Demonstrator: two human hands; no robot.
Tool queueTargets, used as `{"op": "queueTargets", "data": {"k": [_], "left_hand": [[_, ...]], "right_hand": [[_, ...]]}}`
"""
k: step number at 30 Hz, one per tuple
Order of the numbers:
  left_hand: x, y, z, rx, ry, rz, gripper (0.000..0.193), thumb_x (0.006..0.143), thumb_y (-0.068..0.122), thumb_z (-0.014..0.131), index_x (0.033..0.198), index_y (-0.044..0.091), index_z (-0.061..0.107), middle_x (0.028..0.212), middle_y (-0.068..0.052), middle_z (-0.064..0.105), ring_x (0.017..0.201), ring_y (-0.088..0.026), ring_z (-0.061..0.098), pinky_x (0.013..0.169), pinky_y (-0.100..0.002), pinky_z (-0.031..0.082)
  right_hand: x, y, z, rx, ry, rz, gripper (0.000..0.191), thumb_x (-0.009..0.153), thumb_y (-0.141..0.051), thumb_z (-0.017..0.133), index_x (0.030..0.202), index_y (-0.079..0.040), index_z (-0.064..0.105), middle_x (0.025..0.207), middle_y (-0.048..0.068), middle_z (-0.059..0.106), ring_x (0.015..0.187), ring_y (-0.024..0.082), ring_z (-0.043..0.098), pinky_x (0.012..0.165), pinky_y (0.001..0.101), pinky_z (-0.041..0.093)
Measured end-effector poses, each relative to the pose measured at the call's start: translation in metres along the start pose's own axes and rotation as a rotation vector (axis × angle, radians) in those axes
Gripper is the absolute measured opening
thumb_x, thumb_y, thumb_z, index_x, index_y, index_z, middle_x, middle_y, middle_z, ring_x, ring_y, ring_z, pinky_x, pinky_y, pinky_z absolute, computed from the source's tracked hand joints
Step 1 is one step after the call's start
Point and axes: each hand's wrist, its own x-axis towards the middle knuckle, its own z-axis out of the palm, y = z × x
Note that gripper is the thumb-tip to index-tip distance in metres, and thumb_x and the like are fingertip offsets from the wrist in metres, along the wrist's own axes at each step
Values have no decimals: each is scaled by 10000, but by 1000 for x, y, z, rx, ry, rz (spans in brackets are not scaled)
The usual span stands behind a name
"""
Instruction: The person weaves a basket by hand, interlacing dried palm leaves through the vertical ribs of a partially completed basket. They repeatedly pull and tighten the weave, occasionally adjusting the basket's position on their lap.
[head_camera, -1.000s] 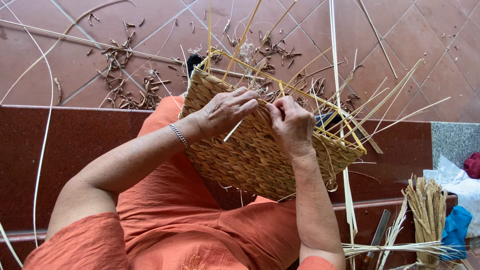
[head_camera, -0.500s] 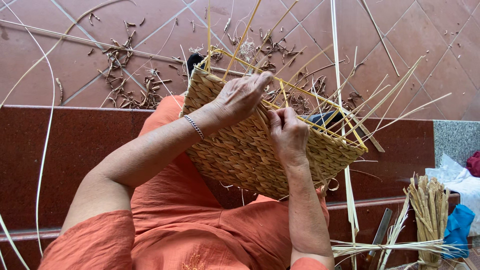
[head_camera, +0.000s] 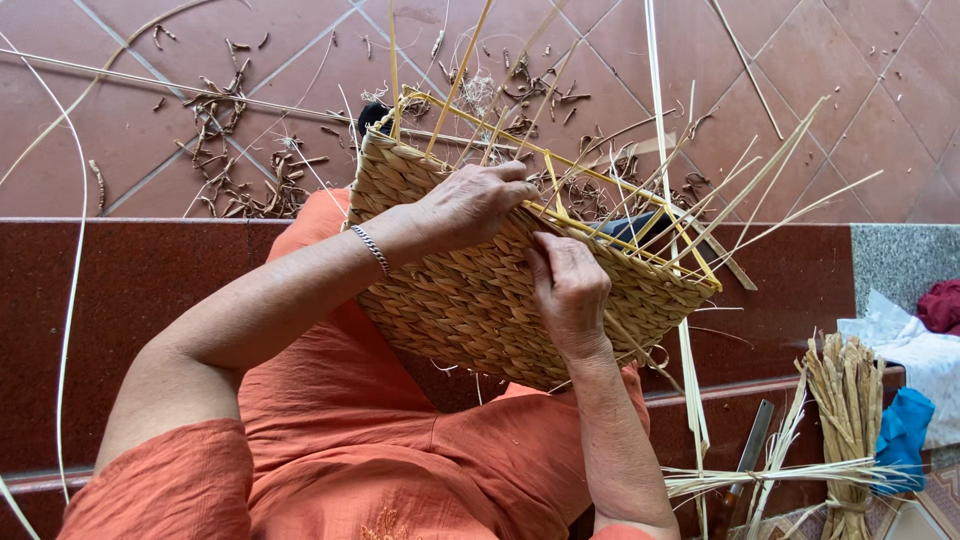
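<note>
A half-woven straw basket (head_camera: 470, 300) lies tilted on my lap, its open rim facing away, with several thin pale stakes (head_camera: 760, 190) sticking out past the rim. My left hand (head_camera: 470, 205) rests over the top edge of the basket, fingers curled onto the rim near a yellowish stake. My right hand (head_camera: 570, 290) presses on the woven wall just below the rim, fingers pinched on the weave. A thin bracelet (head_camera: 372, 250) circles my left wrist.
Reddish floor tiles (head_camera: 850, 110) beyond the dark red step (head_camera: 120, 290) are littered with fibre scraps (head_camera: 250, 160). A tied bundle of dried straw (head_camera: 845, 420) stands at the right, beside blue, white and red cloths (head_camera: 905, 430). Long loose strands (head_camera: 72, 290) curve at the left.
My left hand slid up from the woven wall to the basket's rim. My right hand shifted slightly lower on the weave. The basket stayed on my lap.
</note>
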Motion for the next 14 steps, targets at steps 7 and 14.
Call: {"op": "queueTargets", "data": {"k": [7,14], "left_hand": [[-5,5,-19,-192,-66,15,421,821,90,714,1241,66,683,1131,-143,611,1034,-356,646,877,-464,537],[4,29,-9,67,-61,-106,517,816,384,844,1150,65,612,1174,-167,537,1117,-363,587,900,-482,515]], "right_hand": [[26,-9,-18,-337,170,-228,205,918,-83,765,1120,-62,743,960,91,716,877,235,663,701,354,570],[53,-2,-26,-279,-384,313,151,1050,-264,689,1068,-126,749,875,65,760,704,232,727,556,345,534]]}}
